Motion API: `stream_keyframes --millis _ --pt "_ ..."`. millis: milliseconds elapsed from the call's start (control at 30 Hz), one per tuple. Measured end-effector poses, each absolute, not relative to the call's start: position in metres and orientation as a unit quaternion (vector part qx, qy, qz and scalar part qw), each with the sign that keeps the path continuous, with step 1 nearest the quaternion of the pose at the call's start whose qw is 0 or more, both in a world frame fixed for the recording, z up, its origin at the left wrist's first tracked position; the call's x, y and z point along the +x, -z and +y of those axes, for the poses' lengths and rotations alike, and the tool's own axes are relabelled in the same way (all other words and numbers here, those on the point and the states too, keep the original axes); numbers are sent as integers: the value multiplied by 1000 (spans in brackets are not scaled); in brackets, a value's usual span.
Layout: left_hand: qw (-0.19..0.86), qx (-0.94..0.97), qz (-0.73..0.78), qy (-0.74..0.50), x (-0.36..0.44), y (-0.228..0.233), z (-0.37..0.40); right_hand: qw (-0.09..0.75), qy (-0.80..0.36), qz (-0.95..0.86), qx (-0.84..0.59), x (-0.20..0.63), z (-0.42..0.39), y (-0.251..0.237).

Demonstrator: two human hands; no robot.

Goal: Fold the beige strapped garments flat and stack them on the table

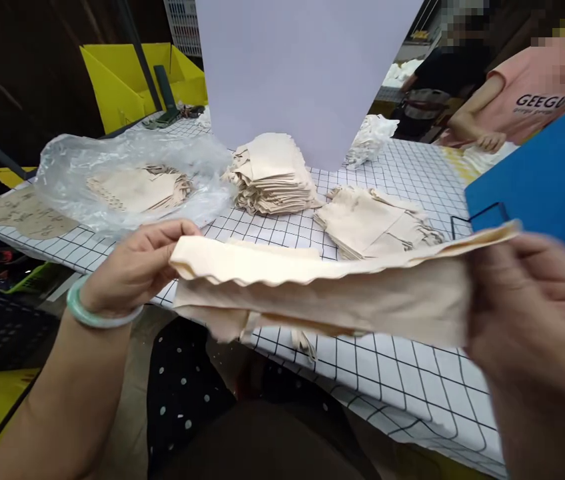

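Between my hands a cream fabric piece [322, 293] with a scalloped edge is stretched out above the table. My left hand [145, 263], with a pale green bangle on the wrist, pinches its left end. At the right end my right hand [537, 307] is closed on the cloth, blurred by motion. Just beyond the held piece lies a spread stack of cream fabric pieces [375, 223]. A taller, neater stack [272, 177] stands behind it. More cream pieces [137, 188] rest on a clear plastic bag [67, 167] at the left.
A table with a checked cloth [272, 230] spans the view. A pale upright board [302, 73] stands at the back, a blue panel [542, 180] at the right. Brown card [27, 210] lies at the left edge; behind is a yellow bin [112, 87]. A co-worker's hand [490, 141] shows far right.
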State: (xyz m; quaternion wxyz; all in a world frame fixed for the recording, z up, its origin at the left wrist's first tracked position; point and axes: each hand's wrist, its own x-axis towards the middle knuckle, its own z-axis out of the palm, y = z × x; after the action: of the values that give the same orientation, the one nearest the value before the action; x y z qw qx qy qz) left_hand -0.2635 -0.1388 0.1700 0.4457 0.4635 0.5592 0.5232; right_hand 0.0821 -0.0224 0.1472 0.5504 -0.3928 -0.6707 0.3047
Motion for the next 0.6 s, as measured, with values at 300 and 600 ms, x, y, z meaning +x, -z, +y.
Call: stream_keyframes --millis 300,600 --pt "471 333 706 -412 -284 -40 -102 336 -475 -605 -543 28 -14 -1" --pt "355 442 744 -354 -293 -28 -67 261 -318 -666 -623 14 12 -8"
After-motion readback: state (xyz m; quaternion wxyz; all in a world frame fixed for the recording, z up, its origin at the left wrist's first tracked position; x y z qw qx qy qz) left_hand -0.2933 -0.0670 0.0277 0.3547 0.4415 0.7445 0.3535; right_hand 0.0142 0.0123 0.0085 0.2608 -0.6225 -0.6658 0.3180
